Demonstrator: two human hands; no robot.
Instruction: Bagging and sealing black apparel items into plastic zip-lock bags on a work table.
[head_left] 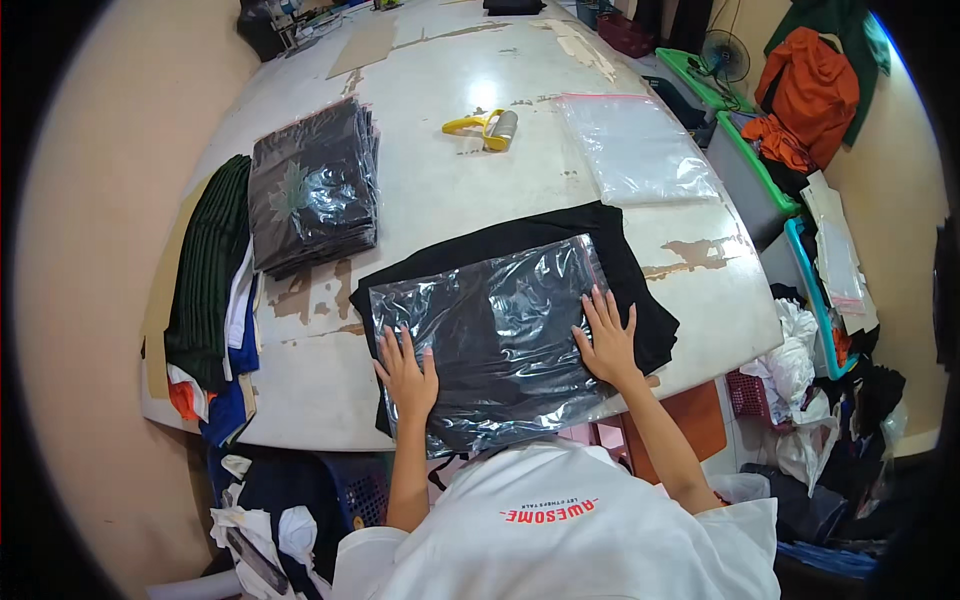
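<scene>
- Left hand (406,372) flat, fingers spread, palm down on near-left part of bagged shirt (495,335); gripping nothing.
- Right hand (607,340) likewise flat and spread, pressing right edge of the same bag.
- Bagged shirt: dark folded garment inside clear glossy bag, at near edge of table (440,190), just in front of the body.
- Lying on top of a loose black shirt (640,290), spread out and not yet bagged; its edges show beyond the bag at left, far side and right.
- Judged stage: garment already in the bag, film wrinkled, hands look to be smoothing it flat. Whether the bag mouth is sealed cannot be told.
- Done pile (313,187): stack of bagged dark shirts, far left, well apart from the hands.
- Unbagged stack (212,270) of folded clothes, dark green on top, at left table edge.
- Empty bags (636,148), clear, far right.
- Yellow roller (484,127) mid-table, beyond the work.
- Nothing between hands and bag; loose shirt underneath could drag along if the bag is slid.
- Bins (760,150) and heaped clothes beside the table at right.
</scene>
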